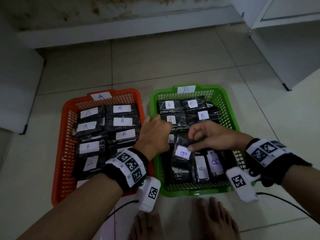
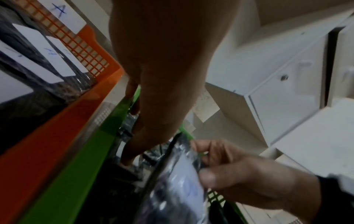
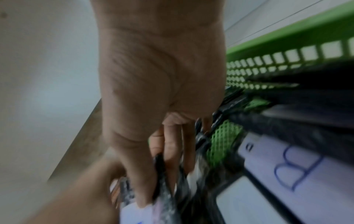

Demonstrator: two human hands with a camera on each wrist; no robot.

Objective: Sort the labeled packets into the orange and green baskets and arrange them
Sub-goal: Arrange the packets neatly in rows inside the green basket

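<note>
An orange basket [image 1: 60, 153] marked A holds several black packets with A labels [image 1: 121, 121]. Beside it on the right, a green basket [image 1: 223, 91] marked B holds several B packets [image 1: 202, 116]. My right hand [image 1: 204, 137] pinches a black B-labelled packet [image 1: 183, 153] by its upper edge, tilted over the middle of the green basket. In the left wrist view the same packet [image 2: 178, 181] hangs from that hand [image 2: 239, 174]. My left hand [image 1: 154, 134] reaches into the green basket's left side. Its fingers [image 2: 130, 151] point down onto the packets there and grip nothing that shows.
Both baskets stand on a tiled floor. White cabinets [image 1: 285, 49] rise at the right, a white unit [image 1: 17, 84] at the left, and a low wall ledge [image 1: 121, 30] behind. My bare feet [image 1: 213, 220] are just in front of the green basket. Cables [image 1: 285, 201] trail from both wrists.
</note>
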